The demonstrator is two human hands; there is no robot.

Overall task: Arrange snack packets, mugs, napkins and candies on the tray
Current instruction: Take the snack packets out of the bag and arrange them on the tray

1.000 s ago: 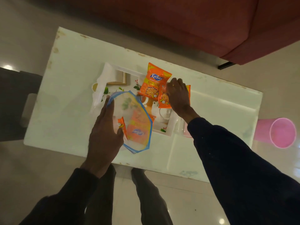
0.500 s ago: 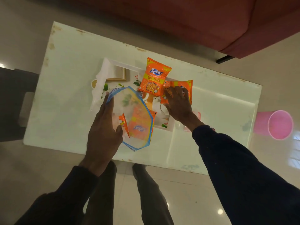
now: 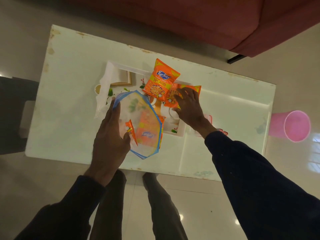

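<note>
A white tray (image 3: 124, 67) with a floral pattern lies in the middle of the white table (image 3: 72, 70). An orange Kurkure packet (image 3: 161, 78) rests on its far edge. Beside it lies a second orange packet (image 3: 188, 89), and my right hand (image 3: 188, 106) is spread over it with fingers apart, touching it. A white mug (image 3: 167, 112) shows under that hand. My left hand (image 3: 110, 135) holds a clear blue-edged zip bag (image 3: 140, 122) above the tray's near side; more orange packets are inside it. White napkins (image 3: 107, 78) sit at the tray's left end.
A dark red sofa (image 3: 190, 18) stands beyond the table. A pink bin (image 3: 297, 125) is on the floor to the right. A pink-rimmed clear box (image 3: 207, 118) peeks out beside my right wrist. My legs (image 3: 155, 196) are at the table's near edge.
My right hand has drawn back toward me and spread its fingers on the second orange packet, which now shows more beyond the fingers. The left hand and zip bag stay put.
</note>
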